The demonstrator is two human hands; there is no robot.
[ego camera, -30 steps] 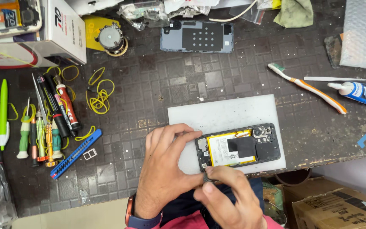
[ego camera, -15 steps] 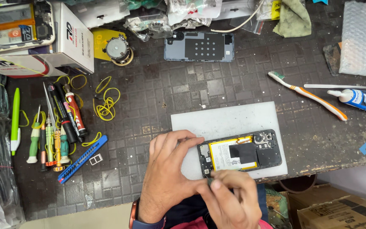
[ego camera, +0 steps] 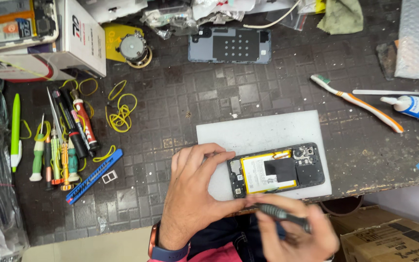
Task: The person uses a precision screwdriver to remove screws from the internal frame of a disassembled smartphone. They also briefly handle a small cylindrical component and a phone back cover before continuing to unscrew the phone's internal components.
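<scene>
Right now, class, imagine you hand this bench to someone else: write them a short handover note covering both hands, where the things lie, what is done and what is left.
Left hand: steadies the opened phone at its left end.
Right hand: has its grip on a dark-handled screwdriver, just below the phone's lower edge.
Phone: lies face down on the white mat, battery showing.
Done: back cover is off and lies at the far side of the bench.
Left: the inner parts are still in the phone. Spare tools lie to the left.
</scene>
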